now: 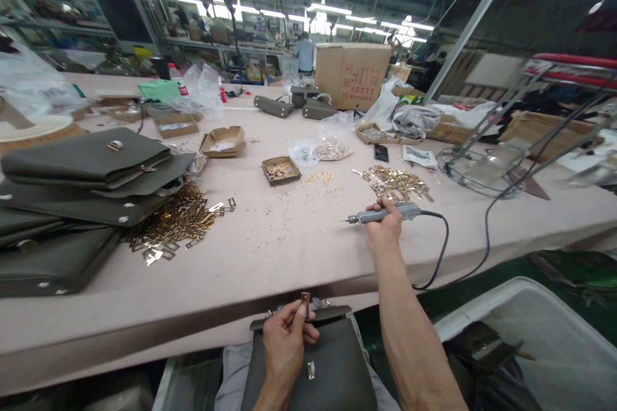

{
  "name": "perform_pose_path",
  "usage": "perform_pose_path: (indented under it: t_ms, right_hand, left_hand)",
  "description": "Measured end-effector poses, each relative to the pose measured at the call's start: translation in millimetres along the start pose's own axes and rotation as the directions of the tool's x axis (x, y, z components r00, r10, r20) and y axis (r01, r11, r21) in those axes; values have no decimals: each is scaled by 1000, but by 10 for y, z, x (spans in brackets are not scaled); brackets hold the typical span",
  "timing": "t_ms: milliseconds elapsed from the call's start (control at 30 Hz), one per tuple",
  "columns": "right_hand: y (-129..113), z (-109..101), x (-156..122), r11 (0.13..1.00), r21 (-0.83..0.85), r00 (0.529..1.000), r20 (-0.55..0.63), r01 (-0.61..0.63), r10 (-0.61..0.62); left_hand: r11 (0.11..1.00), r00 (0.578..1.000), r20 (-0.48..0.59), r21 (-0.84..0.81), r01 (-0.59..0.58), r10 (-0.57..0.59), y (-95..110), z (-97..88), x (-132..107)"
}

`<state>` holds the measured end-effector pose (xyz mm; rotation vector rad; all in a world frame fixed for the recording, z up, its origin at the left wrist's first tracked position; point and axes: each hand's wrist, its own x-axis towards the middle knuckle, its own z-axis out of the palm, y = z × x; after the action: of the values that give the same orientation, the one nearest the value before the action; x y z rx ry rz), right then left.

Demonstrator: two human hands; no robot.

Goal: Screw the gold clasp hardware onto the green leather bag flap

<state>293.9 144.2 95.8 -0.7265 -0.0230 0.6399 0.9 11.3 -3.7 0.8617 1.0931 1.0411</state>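
Observation:
My right hand (387,223) is closed around a grey electric screwdriver (409,210), its bit pointing left above the table and its cable trailing off to the right. Between the thumb and fingers of my left hand (288,334) is a small gold metal plate (305,298), held upright. Below that hand a dark green bag (332,359) lies on my lap, with a gold clasp piece (311,370) on its front. My left fingers partly cover the bag's upper edge, so whether they touch it I cannot tell.
Stacked green bags (87,160) stand at the left beside a heap of gold frames (178,221). Gold plates (398,183) lie beyond my right hand. A small tray of screws (281,170) sits mid-table. At lower right is a white bin (540,334); a wire stand (482,167) rises behind it.

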Motion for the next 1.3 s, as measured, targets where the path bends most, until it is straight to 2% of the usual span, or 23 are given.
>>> perform_pose_path:
  t_ms: [267,467,600,933,1300]
  right_hand:
    - [334,45,446,997,53,968,-248,61,-46]
    - [498,107,569,994,23,936,-341,108,-94]
    - [547,99,596,993,2,929,-353,120,-111]
    - [587,90,594,990,5,934,-331,140,-131]
    - [578,98,571,990,36,948,-294,138,-121]
  left_hand:
    - [1000,1000,-1,8,14,-14,-27,-43,-7]
    - [1000,1000,-9,-4,29,-29,-178,-82,47]
    - [999,999,-15,4,36,-36,-184,-63,73]
    - [999,998,-53,-5,36,-36,31,37,29]
    - [999,998,-45,8,49,-48,33,45,48]
